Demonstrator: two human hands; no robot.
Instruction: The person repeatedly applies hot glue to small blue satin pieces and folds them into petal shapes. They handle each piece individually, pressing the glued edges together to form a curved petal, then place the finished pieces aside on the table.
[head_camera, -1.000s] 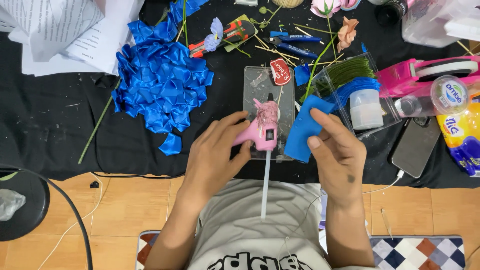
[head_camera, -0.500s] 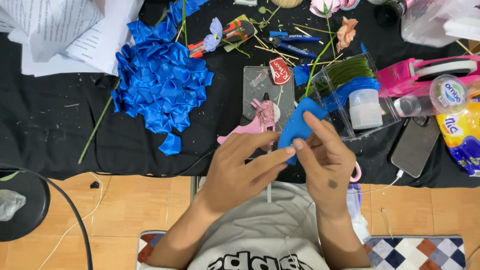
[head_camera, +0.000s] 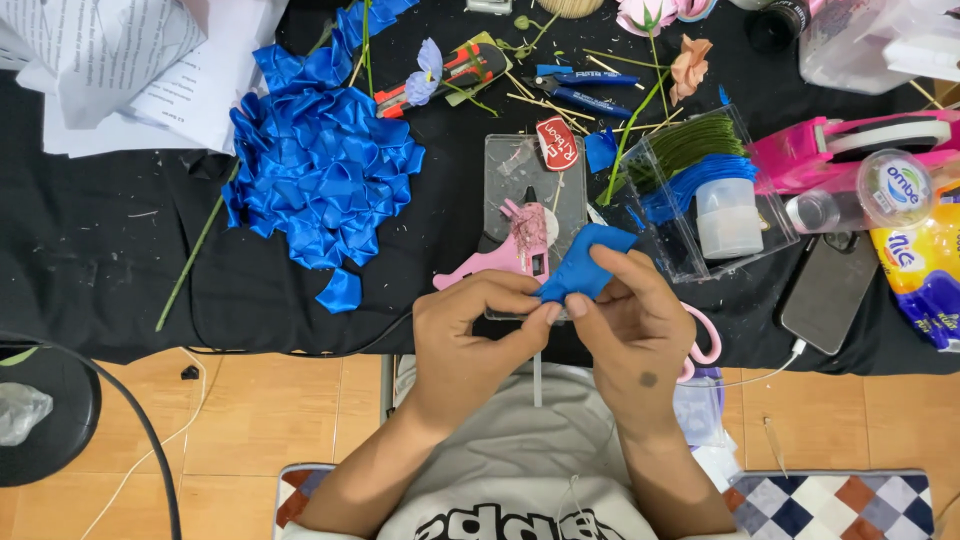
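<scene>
Both hands (head_camera: 560, 325) now pinch lowered blue ribbon (head_camera: 583, 262).

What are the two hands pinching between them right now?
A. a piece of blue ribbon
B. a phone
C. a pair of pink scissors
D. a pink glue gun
A: the left hand and right hand meet at their fingertips on a blue ribbon piece, while the pink glue gun lies on the table behind them.

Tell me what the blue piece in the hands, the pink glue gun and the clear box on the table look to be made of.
Blue piece, pinched by left hand and right hand: probably satin ribbon, folded, faint sheen, like the glossy blue pile.
Pink glue gun: apparently moulded plastic, smooth and opaque.
Clear box: likely rigid acrylic or plastic; its contents show through the walls.
</scene>
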